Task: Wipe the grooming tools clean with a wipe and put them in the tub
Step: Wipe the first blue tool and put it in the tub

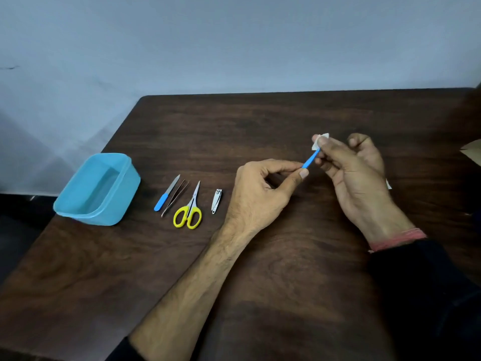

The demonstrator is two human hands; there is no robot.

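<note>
My left hand (263,188) pinches the near end of a thin blue-handled tool (310,159) above the table. My right hand (354,168) pinches a small white wipe (320,140) around the tool's far end, which the wipe hides. A blue plastic tub (97,190) stands empty at the table's left edge. Between the tub and my left hand lie a blue-handled nail file (166,194), tweezers (175,198), yellow-handled scissors (189,209) and a silver nail clipper (216,201).
The dark wooden table (260,269) stands against a pale wall. A tan object (472,152) pokes in at the right edge, and a small white scrap (388,184) shows behind my right hand.
</note>
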